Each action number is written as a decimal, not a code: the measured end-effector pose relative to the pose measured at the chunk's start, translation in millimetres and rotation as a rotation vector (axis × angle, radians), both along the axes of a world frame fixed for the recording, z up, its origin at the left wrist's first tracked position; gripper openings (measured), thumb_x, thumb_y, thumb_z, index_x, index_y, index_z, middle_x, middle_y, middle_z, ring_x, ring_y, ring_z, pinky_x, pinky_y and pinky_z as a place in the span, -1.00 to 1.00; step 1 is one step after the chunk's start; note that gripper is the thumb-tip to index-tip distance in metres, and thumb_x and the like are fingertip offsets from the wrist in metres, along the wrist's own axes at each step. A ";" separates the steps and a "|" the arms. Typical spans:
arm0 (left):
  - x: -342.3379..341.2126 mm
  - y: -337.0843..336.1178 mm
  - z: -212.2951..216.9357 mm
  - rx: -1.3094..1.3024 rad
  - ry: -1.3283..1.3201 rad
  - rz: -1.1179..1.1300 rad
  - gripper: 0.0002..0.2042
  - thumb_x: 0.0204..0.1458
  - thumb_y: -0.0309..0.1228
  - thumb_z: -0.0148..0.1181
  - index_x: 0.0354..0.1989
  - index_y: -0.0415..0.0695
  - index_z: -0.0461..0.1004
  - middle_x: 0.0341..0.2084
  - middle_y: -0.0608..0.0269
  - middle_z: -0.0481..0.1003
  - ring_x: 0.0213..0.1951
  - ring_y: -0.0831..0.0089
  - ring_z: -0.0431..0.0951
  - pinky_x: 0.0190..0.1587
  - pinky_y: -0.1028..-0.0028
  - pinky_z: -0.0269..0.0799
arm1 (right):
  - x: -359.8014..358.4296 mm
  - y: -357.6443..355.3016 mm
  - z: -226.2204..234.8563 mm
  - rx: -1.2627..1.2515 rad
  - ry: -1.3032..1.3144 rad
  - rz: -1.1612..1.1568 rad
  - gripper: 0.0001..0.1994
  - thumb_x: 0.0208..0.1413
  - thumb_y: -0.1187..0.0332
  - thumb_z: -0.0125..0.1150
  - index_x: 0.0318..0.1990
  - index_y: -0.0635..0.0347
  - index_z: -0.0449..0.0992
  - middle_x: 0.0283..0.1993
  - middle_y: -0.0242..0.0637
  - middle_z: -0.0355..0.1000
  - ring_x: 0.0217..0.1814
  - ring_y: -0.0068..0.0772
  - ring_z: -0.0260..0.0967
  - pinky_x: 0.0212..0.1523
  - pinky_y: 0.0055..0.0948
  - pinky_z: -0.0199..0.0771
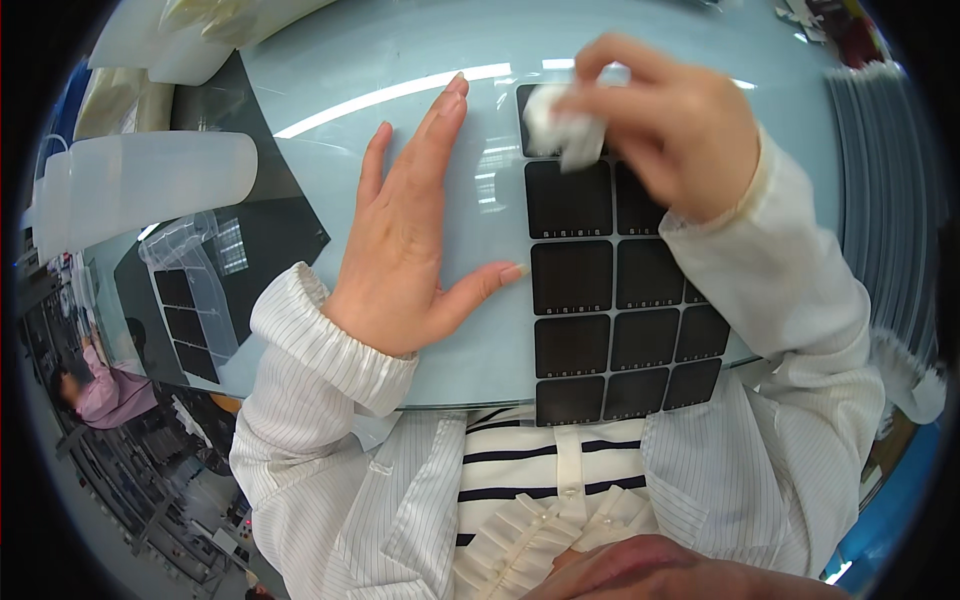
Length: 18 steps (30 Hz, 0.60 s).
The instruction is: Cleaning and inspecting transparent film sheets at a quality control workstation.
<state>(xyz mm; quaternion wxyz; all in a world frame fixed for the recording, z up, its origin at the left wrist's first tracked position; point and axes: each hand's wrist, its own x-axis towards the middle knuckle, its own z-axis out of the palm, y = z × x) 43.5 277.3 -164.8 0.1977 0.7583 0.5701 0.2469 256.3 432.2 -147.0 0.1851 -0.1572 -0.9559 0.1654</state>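
In the head view, a grid of black squares (570, 200) lies on the glossy surface (480, 365), from one to five o'clock. At one o'clock the blurred right hand (690, 130), fingers curled, pinches a white wad (553, 118) over the farthest row; whether it presses is unclear. At ten o'clock the left hand (400, 235) is spread wide, holding nothing, thumb tip by the grid's edge. The nearest row seems to overhang the surface at five o'clock, so a hard stroke or the right sleeve (790, 260) snagging could drag the grid off.
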 end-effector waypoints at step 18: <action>0.8 2.4 2.2 -0.026 0.030 -0.004 0.03 -0.18 -0.16 0.38 0.41 -0.17 -0.18 0.38 -0.03 0.01 0.37 0.05 0.06 0.33 -0.09 -0.31 | -14.6 -23.4 -9.4 -0.116 -0.033 0.114 -0.74 -0.10 0.55 0.24 -0.19 0.06 0.56 -0.20 -0.34 0.45 -0.35 -0.20 0.50 -0.36 -0.36 0.51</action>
